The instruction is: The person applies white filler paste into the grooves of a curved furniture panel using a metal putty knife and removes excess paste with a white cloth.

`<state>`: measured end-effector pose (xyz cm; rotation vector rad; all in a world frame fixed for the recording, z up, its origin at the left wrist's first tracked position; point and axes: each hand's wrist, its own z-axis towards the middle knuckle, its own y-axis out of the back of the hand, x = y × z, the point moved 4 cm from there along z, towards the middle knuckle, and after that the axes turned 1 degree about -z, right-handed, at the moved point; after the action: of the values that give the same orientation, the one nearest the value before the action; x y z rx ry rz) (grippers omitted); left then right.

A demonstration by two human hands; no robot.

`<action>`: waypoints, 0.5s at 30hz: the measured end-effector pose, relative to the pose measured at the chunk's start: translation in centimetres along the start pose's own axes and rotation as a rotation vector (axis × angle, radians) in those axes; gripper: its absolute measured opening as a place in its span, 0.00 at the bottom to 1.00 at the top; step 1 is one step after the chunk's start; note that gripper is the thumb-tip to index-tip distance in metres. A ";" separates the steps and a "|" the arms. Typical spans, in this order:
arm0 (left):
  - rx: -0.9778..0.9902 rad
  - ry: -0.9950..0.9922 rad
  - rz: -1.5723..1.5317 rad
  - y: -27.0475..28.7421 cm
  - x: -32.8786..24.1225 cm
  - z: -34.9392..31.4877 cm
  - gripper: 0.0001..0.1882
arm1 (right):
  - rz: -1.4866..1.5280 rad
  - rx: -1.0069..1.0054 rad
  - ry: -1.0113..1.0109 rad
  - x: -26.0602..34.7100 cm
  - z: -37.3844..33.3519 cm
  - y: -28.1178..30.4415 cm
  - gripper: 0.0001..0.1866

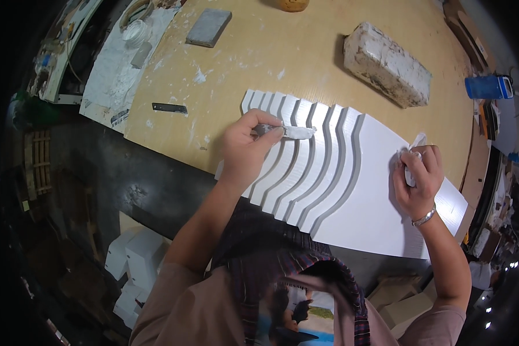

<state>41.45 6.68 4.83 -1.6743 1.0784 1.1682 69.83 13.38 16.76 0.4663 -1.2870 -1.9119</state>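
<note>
A white panel (380, 173) with curved, stepped ridges lies along the near edge of the table. My left hand (249, 144) is closed around the handle of a putty knife (299, 132). Its narrow blade points right over the ridges and is coated with white paste; whether it touches the panel I cannot tell. Over the panel's smooth right part, my right hand (418, 176) has its fingers closed on a crumpled white cloth (419, 140), mostly hidden in the grip.
On the wooden table (259, 52) are a stained white block (386, 66), a grey slab (209, 27) and a flat dark strip (169, 108). A paste-covered board (112, 86) adjoins on the left. White boxes (138, 256) stand below; a blue container (488, 87) is at far right.
</note>
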 end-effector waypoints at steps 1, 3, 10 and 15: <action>-0.020 -0.009 -0.005 -0.1 0.0 0.2 0.06 | 0.000 0.000 0.004 0.1 0.1 0.0 0.11; -0.036 -0.015 -0.015 -0.1 0.1 0.6 0.06 | -0.002 0.001 -0.012 0.1 0.0 0.0 0.11; -0.074 -0.040 -0.041 -0.2 -0.3 0.9 0.04 | 0.010 0.006 0.008 0.1 0.1 0.0 0.12; -0.075 -0.048 -0.041 -0.2 -0.5 0.7 0.04 | 0.010 0.001 0.004 0.1 0.1 0.0 0.12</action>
<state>41.31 7.49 5.19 -1.7088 0.9773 1.2302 69.73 13.38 16.75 0.4631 -1.2849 -1.9008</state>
